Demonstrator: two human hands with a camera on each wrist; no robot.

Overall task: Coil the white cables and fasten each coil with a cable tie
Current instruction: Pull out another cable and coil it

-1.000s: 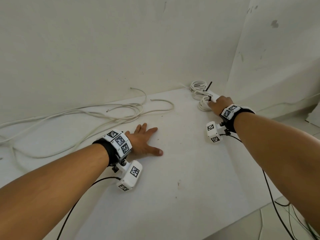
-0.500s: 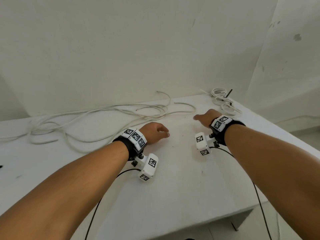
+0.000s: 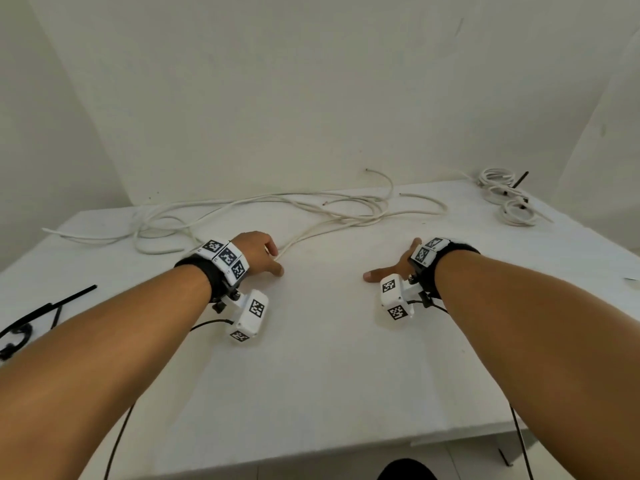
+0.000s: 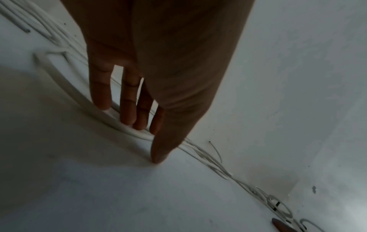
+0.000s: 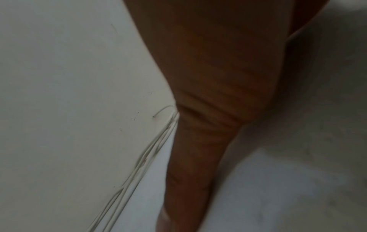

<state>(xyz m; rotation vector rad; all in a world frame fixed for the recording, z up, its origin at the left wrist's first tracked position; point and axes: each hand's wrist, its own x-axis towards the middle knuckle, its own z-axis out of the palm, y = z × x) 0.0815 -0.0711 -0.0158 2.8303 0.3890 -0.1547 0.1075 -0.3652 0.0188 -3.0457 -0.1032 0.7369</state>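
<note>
Several loose white cables (image 3: pixel 346 211) lie tangled across the back of the white table (image 3: pixel 329 375). My left hand (image 3: pixel 278 263) reaches onto the nearest strand. In the left wrist view its straight fingers (image 4: pixel 127 109) touch the cables (image 4: pixel 111 116), and the thumb tip rests on the table on the strand's near side. My right hand (image 3: pixel 384 271) hovers low over bare table at centre right with its thumb (image 5: pixel 184 172) stretched out and nothing in it. Its fingers are hidden behind the wrist band. Two tied coils (image 3: pixel 512 209) sit at the back right corner.
Black cable ties (image 3: pixel 52 306) lie at the table's left edge. One black tie end (image 3: pixel 521 178) sticks up from the coils. A wall runs close behind the table, and the front edge is near my forearms. Thin black wires hang from both wrist cameras.
My right hand has left the coils at the back right and come to the table's middle. My left hand has moved forward from resting flat onto the nearest cable strand. The view has swung left.
</note>
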